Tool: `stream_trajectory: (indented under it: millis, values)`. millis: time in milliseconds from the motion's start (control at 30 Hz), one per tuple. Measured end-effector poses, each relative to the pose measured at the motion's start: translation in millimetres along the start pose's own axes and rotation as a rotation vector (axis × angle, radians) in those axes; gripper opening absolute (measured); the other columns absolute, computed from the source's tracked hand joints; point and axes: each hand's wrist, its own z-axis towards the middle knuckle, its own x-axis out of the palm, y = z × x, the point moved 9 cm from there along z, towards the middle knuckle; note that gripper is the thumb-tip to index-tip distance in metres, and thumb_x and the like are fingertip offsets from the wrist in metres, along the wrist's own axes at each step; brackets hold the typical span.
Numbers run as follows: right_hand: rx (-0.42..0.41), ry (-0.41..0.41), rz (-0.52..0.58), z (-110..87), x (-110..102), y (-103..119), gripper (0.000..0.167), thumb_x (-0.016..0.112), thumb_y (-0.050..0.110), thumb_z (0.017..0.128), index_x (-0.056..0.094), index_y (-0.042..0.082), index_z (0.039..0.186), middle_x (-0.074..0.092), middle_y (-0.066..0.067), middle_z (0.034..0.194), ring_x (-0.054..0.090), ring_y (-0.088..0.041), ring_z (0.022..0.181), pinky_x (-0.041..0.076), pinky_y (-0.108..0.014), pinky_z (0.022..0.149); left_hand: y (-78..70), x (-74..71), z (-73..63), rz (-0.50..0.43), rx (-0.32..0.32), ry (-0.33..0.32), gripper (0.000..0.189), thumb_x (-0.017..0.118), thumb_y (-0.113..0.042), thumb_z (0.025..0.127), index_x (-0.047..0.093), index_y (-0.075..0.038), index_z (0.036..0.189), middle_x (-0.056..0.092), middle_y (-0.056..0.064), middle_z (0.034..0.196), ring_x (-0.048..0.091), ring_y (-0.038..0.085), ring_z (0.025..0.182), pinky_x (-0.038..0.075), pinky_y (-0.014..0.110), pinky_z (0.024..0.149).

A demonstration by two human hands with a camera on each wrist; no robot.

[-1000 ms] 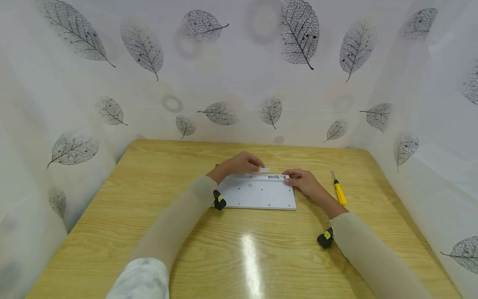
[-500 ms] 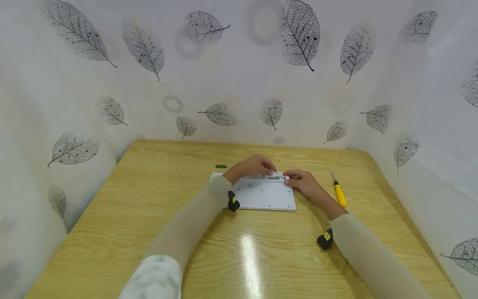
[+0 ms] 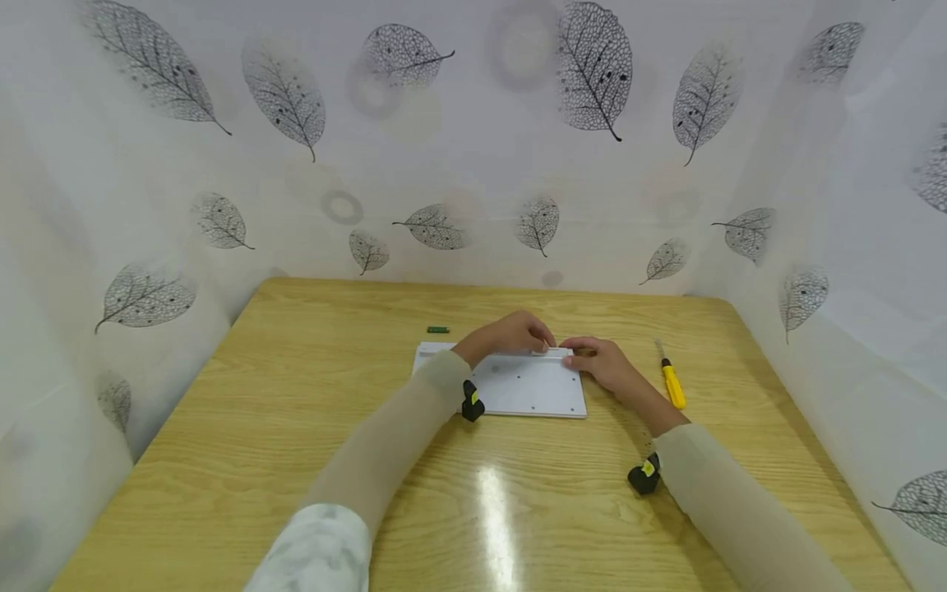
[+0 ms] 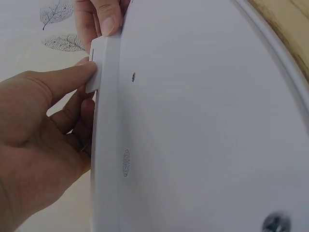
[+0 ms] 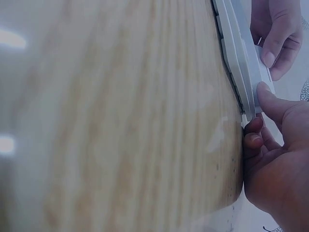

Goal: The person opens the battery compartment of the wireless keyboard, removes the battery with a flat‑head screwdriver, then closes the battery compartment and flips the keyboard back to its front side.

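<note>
A white keyboard (image 3: 518,390) lies face down, its screw-dotted underside up; keys show along its lower side in the right wrist view. At its raised far edge my left hand (image 3: 510,334) pinches a small white battery cover (image 4: 98,50) between thumb and fingers. The cover sits against the ridge over the battery slot, partly hidden by fingers. My right hand (image 3: 605,363) grips the keyboard's far right corner, thumb on top and fingers underneath, close to the left fingertips.
A small green battery (image 3: 438,330) lies on the wooden table (image 3: 333,460) behind the keyboard's left end. To the right of my right hand is a screwdriver (image 3: 672,382) with a yellow handle. A leaf-patterned curtain (image 3: 473,148) surrounds the table's back and sides.
My left hand has carried the cover rightward and down onto the battery slot, which was visible before. The battery came into view as the arm moved. My right hand has stayed put.
</note>
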Motion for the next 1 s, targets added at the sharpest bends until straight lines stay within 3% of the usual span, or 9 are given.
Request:
stream_trajectory:
  millis: [300, 567, 1000]
  values:
    - [0.009, 0.016, -0.004, -0.8, 0.0, -1.6, 0.043, 0.070, 0.035, 0.096, 0.064, 0.014, 0.133, 0.057, -0.014, 0.144, 0.052, -0.030, 0.127, 0.039, -0.046, 0.107, 5.9, 1.6, 3.2, -0.043, -0.015, -0.029, 0.017, 0.064, -0.013, 0.099, 0.075, -0.010, 0.111, 0.073, 0.004, 0.111, 0.064, 0.013, 0.098, 0.051, 0.026, 0.089]
    - [-0.001, 0.028, 0.008, 0.3, 1.7, -2.5, 0.046, 0.069, 0.035, 0.096, 0.062, 0.013, 0.136, 0.054, -0.014, 0.147, 0.052, -0.028, 0.127, 0.041, -0.043, 0.104, 8.6, 1.7, 4.5, -0.045, -0.052, -0.065, 0.014, 0.065, -0.010, 0.098, 0.076, -0.010, 0.107, 0.074, 0.004, 0.110, 0.065, 0.013, 0.096, 0.052, 0.025, 0.089]
    - [0.000, 0.019, 0.013, 0.8, -1.3, -1.9, 0.044, 0.069, 0.034, 0.096, 0.064, 0.013, 0.134, 0.055, -0.013, 0.145, 0.050, -0.030, 0.129, 0.039, -0.046, 0.107, 6.3, 2.2, 7.9, 0.038, -0.071, -0.066, 0.018, 0.062, -0.014, 0.100, 0.076, -0.013, 0.113, 0.074, 0.002, 0.116, 0.066, 0.012, 0.102, 0.052, 0.028, 0.093]
